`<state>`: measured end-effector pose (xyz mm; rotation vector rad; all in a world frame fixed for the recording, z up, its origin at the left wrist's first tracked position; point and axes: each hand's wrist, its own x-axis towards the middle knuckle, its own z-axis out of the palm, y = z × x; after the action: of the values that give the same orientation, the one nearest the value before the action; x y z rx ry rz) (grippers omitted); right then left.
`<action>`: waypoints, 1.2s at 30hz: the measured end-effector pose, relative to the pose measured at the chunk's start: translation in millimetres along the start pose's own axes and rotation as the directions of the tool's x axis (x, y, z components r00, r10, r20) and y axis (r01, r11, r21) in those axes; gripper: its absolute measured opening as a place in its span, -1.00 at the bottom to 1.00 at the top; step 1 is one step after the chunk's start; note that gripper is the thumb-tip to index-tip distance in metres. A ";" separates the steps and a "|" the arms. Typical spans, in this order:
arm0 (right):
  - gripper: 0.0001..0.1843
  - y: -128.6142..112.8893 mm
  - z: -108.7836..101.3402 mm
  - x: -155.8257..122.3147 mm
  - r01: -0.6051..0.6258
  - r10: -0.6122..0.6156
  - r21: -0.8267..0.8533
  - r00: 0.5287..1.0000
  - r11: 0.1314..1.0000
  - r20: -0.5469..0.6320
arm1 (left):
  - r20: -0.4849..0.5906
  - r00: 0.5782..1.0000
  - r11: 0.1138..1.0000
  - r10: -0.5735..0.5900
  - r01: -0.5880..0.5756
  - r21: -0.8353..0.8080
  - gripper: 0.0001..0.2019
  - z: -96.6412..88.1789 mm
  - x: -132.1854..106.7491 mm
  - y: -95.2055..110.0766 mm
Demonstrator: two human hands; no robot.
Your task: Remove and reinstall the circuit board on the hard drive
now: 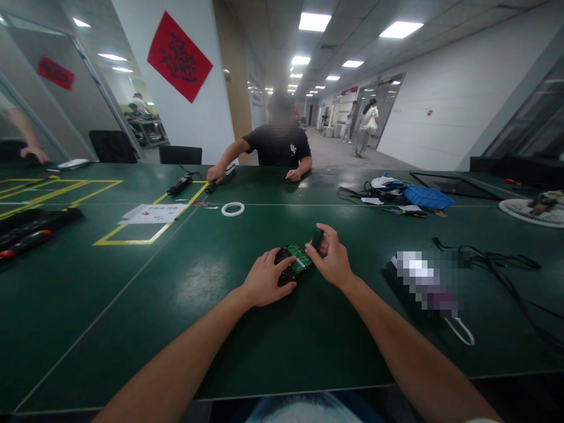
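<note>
A hard drive (pixel 300 259) lies on the green table, its green circuit board facing up. My left hand (pixel 269 277) holds it down from the left, with fingers over the top and the thumb along the near edge. Just right of the drive, my right hand (pixel 331 258) pinches a short dark tool handle (pixel 317 236) that stands roughly upright. Its lower end is hidden by my fingers, so I cannot tell whether a shaft or tip touches the board.
A white tape roll (pixel 232 209) lies beyond the drive. Rightward are a pixelated object (pixel 427 285), black cables (pixel 493 267) and a blue basket (pixel 428 197). A person in a black shirt (pixel 279 144) sits opposite, one hand on a dark object. Yellow tape (pixel 127 242) marks the left side.
</note>
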<state>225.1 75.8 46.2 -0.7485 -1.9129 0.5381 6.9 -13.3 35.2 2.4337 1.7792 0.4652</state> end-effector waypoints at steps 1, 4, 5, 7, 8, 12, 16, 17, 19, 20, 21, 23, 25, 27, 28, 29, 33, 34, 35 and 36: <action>-0.36 -1.1 -1.5 0.8 0.016 -0.016 -0.020 1.000 1.000 -0.007 | -0.002 1.000 1.000 0.000 0.000 -0.002 -0.29 0.0 -0.1 0.0; -0.47 -4.5 -4.9 3.3 0.067 -0.072 -0.071 0.995 0.995 -0.065 | 0.000 1.000 1.000 -0.005 0.005 -0.009 -0.29 0.3 -0.5 0.1; -0.49 -5.7 -5.5 3.9 0.080 -0.088 -0.090 0.992 0.993 -0.090 | 0.001 1.000 1.000 -0.008 0.008 -0.011 -0.29 0.4 -0.5 0.1; -0.51 -7.9 -5.9 4.7 0.094 -0.113 -0.140 0.985 0.986 -0.132 | 0.002 1.000 1.000 -0.013 0.013 -0.013 -0.30 0.6 -0.3 0.2; -0.51 -9.0 -5.8 4.9 0.100 -0.124 -0.165 0.981 0.981 -0.146 | 0.002 1.000 1.000 -0.014 0.014 -0.015 -0.30 0.7 -0.1 0.2; -0.55 -12.4 -6.2 4.9 0.137 -0.172 -0.215 0.973 0.967 -0.157 | 0.004 1.000 1.000 -0.013 0.013 -0.012 -0.29 1.3 0.5 0.6; -0.58 -12.4 -6.9 5.4 0.175 -0.209 -0.200 0.964 0.964 -0.165 | 0.002 1.000 1.000 -0.004 0.004 -0.005 -0.30 1.6 0.3 0.6; -0.58 -12.2 -7.1 5.6 0.173 -0.210 -0.205 0.962 0.963 -0.175 | 0.004 1.000 1.000 -0.003 0.003 -0.005 -0.30 1.5 0.2 0.5; -0.59 -11.8 -7.7 5.7 0.166 -0.212 -0.233 0.960 0.958 -0.185 | 0.006 1.000 1.000 -0.007 0.007 -0.004 -0.30 1.2 0.2 0.5; -0.60 -11.7 -8.1 5.6 0.167 -0.215 -0.251 0.960 0.953 -0.180 | 0.007 1.000 1.000 -0.009 0.009 -0.004 -0.30 1.0 0.3 0.6; -0.60 -11.6 -8.6 5.6 0.172 -0.223 -0.267 0.960 0.948 -0.171 | 0.009 1.000 1.000 -0.010 0.010 -0.004 -0.29 0.8 0.4 0.7; -0.60 -11.5 -9.0 5.7 0.192 -0.242 -0.285 0.958 0.939 -0.153 | 0.008 1.000 1.000 -0.008 0.008 -0.003 -0.29 0.4 0.5 1.0; -0.59 -11.2 -8.8 6.0 0.205 -0.254 -0.280 0.955 0.938 -0.152 | 0.002 1.000 1.000 -0.004 0.004 -0.006 -0.30 0.3 0.5 1.3; -0.58 -10.8 -8.1 6.5 0.202 -0.251 -0.264 0.954 0.943 -0.164 | -0.001 1.000 1.000 -0.003 0.003 -0.011 -0.30 0.4 0.5 1.2; -0.59 -10.7 -7.9 6.7 0.197 -0.246 -0.259 0.954 0.946 -0.172 | -0.001 1.000 1.000 -0.004 0.004 -0.013 -0.30 0.6 0.4 1.0; -0.60 -10.9 -8.0 6.9 0.192 -0.242 -0.259 0.954 0.947 -0.178 | 0.001 1.000 1.000 -0.005 0.005 -0.015 -0.30 0.9 0.4 0.7; -0.66 -14.2 -10.8 7.0 0.195 -0.253 -0.293 0.952 0.936 -0.175 | -0.004 1.000 1.000 -0.005 0.004 -0.012 -0.30 2.6 0.1 -0.3; -0.67 -15.3 -11.7 6.9 0.199 -0.257 -0.300 0.952 0.933 -0.167 | -0.007 1.000 1.000 -0.003 0.003 -0.009 -0.30 3.2 0.1 -0.5; -0.67 -16.4 -12.5 6.7 0.203 -0.260 -0.306 0.953 0.930 -0.157 | -0.010 1.000 1.000 -0.002 0.002 -0.005 -0.30 3.8 0.2 -0.6; -0.67 -17.2 -13.1 6.4 0.203 -0.260 -0.314 0.954 0.927 -0.150 | -0.012 1.000 1.000 0.000 0.000 -0.001 -0.30 4.5 0.4 -0.8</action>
<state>230.2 68.7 67.0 -0.7185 -1.8894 0.0286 7.7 -12.2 30.8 2.4350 1.7837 0.4811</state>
